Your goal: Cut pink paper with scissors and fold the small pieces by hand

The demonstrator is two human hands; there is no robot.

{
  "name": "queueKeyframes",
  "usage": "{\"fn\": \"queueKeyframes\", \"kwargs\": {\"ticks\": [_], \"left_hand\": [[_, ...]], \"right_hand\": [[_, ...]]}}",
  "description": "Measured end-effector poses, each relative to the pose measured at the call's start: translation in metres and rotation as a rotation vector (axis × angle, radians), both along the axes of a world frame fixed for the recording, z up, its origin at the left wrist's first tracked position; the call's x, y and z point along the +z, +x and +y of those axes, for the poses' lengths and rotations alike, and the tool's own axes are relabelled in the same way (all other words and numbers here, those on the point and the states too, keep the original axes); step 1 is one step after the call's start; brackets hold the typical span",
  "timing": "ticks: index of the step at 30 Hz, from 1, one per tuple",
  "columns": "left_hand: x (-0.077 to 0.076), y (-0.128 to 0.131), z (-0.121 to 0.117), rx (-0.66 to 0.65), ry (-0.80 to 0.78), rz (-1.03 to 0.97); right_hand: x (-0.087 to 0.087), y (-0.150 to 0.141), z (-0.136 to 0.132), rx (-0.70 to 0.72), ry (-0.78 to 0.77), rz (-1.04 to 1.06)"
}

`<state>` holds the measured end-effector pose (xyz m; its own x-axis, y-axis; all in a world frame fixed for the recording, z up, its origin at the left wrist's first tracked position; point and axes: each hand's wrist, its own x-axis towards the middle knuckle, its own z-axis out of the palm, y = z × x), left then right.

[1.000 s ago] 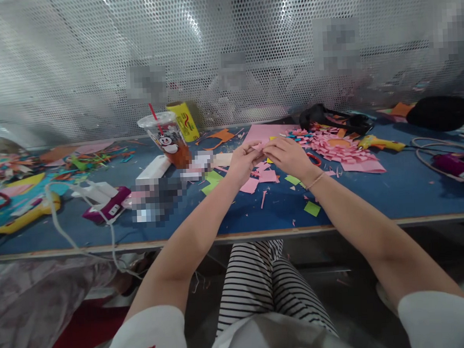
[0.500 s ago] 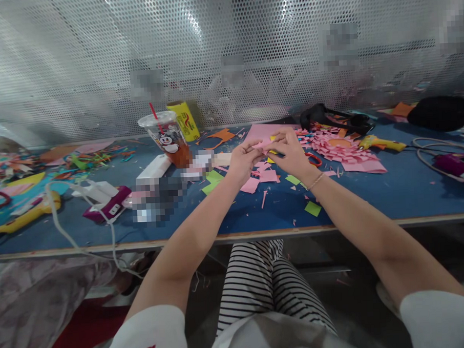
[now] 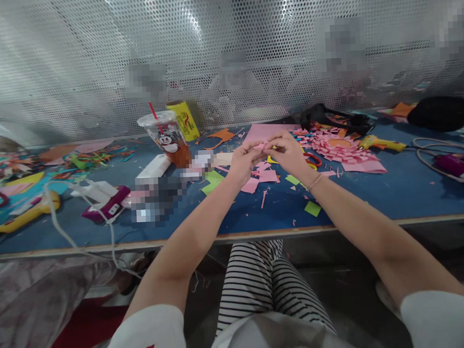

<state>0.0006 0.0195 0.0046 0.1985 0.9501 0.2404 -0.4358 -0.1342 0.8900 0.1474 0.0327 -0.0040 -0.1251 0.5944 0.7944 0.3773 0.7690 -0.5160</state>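
Between the fingertips of both hands is a small piece of pink paper (image 3: 262, 146), partly covered by the fingers. My left hand (image 3: 244, 161) pinches it from the left, and my right hand (image 3: 288, 153) pinches it from the right. Pink paper squares and scraps (image 3: 268, 175) lie on the table just below the hands. Behind them is a larger pink sheet (image 3: 266, 132). Scissors with red and yellow handles (image 3: 313, 160) rest beside my right hand. To the right of those sits a fringed pink paper flower (image 3: 336, 145).
A lidded drink cup (image 3: 172, 140) with a straw stands left, by a yellow box (image 3: 187, 122). Yellow glue guns (image 3: 384, 143) lie at both sides, with cables and purple devices (image 3: 106, 204). Green squares (image 3: 312, 208) and orange paper (image 3: 217, 138) are scattered about. Perforated metal (image 3: 249, 50) rises behind the table.
My right hand's fingers lifted and spread slightly half a second ago and are now drawn together again at the pink paper. My left hand has hardly moved.
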Motion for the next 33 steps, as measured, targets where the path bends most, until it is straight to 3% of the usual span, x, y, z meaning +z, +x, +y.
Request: {"fn": "queueKeyframes", "kwargs": {"ticks": [5,22,33], "left_hand": [[-0.002,0.001,0.000,0.000,0.017,-0.017],[-0.007,0.005,0.000,0.032,0.118,0.044],[0.001,0.006,-0.007,0.009,0.158,0.043]], "right_hand": [[0.001,-0.003,-0.001,-0.012,-0.062,0.031],[-0.001,-0.011,-0.007,-0.036,-0.042,-0.009],[-0.005,-0.012,-0.003,0.039,-0.157,0.281]]}}
